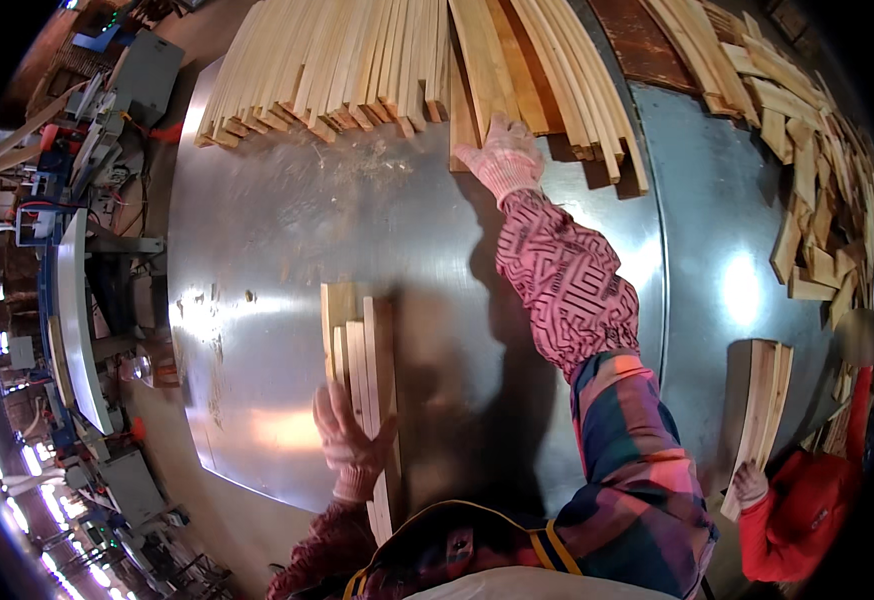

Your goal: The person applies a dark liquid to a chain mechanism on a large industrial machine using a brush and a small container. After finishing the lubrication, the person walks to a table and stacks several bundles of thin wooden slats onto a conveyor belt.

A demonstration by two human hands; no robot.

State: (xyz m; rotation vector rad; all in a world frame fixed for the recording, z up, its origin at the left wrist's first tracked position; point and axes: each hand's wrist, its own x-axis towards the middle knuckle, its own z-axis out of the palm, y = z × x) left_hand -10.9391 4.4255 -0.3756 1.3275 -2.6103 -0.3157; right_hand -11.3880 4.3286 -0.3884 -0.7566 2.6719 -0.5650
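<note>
My left hand (pixel 350 445), in a pale pinkish knit glove, lies on a small bundle of wooden strips (pixel 357 350) near the table's front edge. Its fingers point forward and the thumb is spread to the right. The strips lie side by side with uneven far ends. My right arm stretches far forward, and its gloved right hand (pixel 507 160) rests on the near end of a wooden plank (pixel 479 60). The thumb there is spread left and the fingers lie along the wood; the glove partly hides the plank's end.
A long row of wooden strips (pixel 327 75) covers the far side of the metal table (pixel 277 210). More strips (pixel 577 80) lie right of my hand. Loose wood pieces (pixel 807 190) are heaped far right. A person in red (pixel 807 510) holds boards (pixel 760 410). Machinery (pixel 87 190) stands left.
</note>
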